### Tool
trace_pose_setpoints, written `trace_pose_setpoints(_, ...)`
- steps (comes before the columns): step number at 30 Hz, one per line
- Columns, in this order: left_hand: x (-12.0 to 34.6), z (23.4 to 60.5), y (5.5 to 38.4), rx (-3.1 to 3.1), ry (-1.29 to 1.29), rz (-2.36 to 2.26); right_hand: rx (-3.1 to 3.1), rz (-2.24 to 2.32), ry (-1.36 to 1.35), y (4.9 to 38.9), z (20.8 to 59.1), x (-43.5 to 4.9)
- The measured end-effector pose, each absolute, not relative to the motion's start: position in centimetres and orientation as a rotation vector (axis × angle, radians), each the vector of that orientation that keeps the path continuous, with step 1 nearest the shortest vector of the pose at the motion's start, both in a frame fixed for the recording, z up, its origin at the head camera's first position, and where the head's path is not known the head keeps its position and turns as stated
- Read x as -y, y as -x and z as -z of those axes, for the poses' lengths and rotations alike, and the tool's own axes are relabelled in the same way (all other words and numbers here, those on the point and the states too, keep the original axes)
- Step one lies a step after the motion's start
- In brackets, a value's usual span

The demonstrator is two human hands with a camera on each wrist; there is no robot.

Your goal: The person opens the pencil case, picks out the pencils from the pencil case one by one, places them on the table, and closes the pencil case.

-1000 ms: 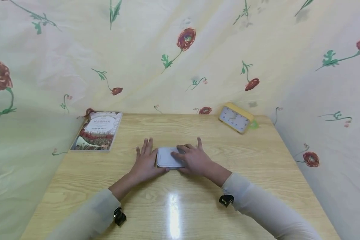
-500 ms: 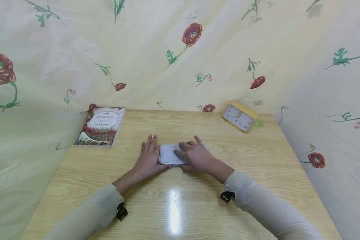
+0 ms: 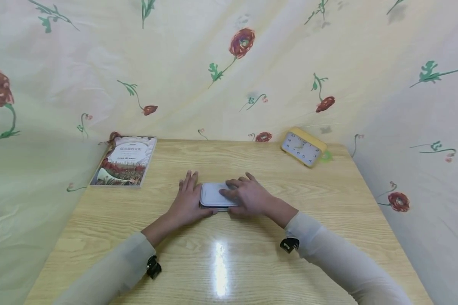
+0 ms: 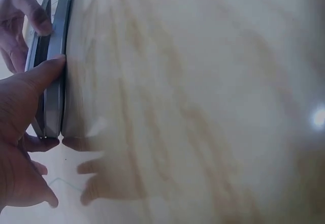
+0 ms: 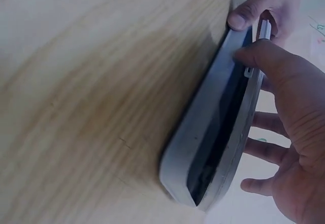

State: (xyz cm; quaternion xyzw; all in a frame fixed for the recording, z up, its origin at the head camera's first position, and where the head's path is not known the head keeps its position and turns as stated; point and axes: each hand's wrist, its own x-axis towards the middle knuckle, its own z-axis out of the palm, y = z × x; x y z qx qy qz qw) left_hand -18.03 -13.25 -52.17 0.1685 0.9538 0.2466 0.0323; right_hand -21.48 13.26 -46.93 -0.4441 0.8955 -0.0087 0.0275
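A flat, pale grey rectangular case (image 3: 213,195) lies on the table between my two hands. Its lid (image 5: 237,135) stands slightly raised from the base (image 5: 199,125), with a dark gap along the near side in the right wrist view. My left hand (image 3: 188,202) holds the left end, thumb pressed on the base's front side (image 4: 56,99), other fingers around the end and back. Over the right part, my right hand (image 3: 253,199) has its fingertips on top of the lid and its thumb at the lid's front edge. The case's inside looks dark; contents cannot be made out.
A book (image 3: 125,161) with an illustrated cover lies at the table's back left. Toward the back right stands a yellow alarm clock (image 3: 303,146). Flower-patterned cloth (image 3: 183,63) hangs behind and along both sides of the wooden table (image 3: 309,199).
A dark gap has appeared along the case's front edge as the lid lifted a little. Both hands keep nearly the same places; the head view has shifted slightly.
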Motion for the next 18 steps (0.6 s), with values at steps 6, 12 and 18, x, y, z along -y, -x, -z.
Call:
trace_pose_setpoints(6,13.3,52.3,18.7,-2.89,-0.473,-0.864,-2.685,0.101,1.324,22.1,46.0,-13.5)
trace_pose_setpoints(12,13.2,52.0,18.8,-2.825,-0.436,-0.975,-2.551,0.226,1.235,23.1,45.0,-13.9)
trace_pose_setpoints(18,12.9,51.7,18.7,-2.797,-0.37,-1.04,-2.392,0.474,1.157,25.3,44.0,-14.3)
